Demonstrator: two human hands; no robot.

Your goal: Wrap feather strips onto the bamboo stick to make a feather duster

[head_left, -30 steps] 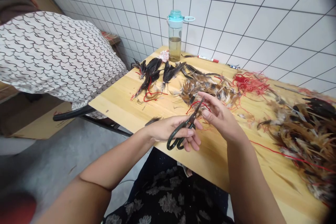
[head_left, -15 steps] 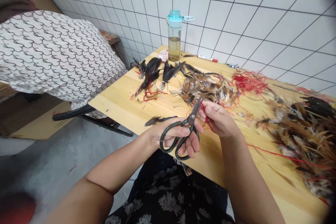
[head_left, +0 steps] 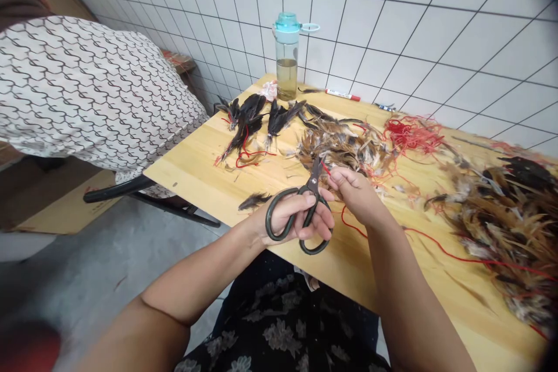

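My left hand (head_left: 300, 215) holds a pair of scissors (head_left: 313, 185) with dark looped handles, the blades pointing away from me and slightly apart. In my right hand (head_left: 351, 186) a short end of red string (head_left: 325, 168) is pinched, its tip beside the scissor blades. More red string (head_left: 440, 250) runs from under my right forearm across the table to the right. Just beyond both hands lies a pile of brown feathers (head_left: 344, 142). A small dark feather tuft (head_left: 253, 201) rests near my left wrist.
Bundles of black feathers (head_left: 248, 116) lie at the far left of the wooden table (head_left: 196, 168). Behind them stands a water bottle (head_left: 286, 64). A red string tangle (head_left: 412, 133) and a large feather heap (head_left: 514, 226) are rightward. A person in a patterned shirt (head_left: 96, 87) sits at left.
The scissor blades have opened slightly, and my hands have drawn a little apart. The red string that hung by my right hand now lies along the table.
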